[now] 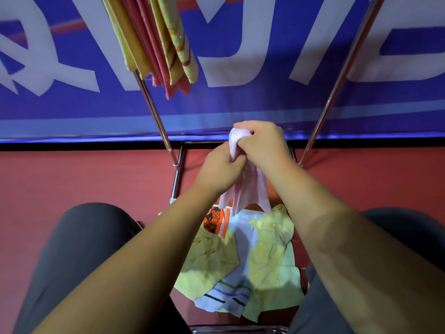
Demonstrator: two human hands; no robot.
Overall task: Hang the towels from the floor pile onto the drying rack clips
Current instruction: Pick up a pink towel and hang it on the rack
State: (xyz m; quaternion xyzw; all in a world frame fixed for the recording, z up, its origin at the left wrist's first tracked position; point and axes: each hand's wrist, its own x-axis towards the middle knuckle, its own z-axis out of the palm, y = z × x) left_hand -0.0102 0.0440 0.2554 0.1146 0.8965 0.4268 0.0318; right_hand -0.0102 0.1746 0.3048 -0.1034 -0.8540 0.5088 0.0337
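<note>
A red floor (72, 179) carries a loose pile of towels (240, 266) between the knees of a seated person. Two crumpled pale yellow towels (272, 256) lie on top, one to each side, overlapping a light blue towel (243, 239) whose striped end (228, 298) spreads toward the camera. An orange patterned cloth (215, 221) shows at the far edge of the pile, partly covered by the yellow and blue fabric. The metal legs of the drying rack (177, 174) stand on the same floor just beyond the pile. At the back, the floor meets a blue banner with large white lettering (72, 104) along a dark strip.
</note>
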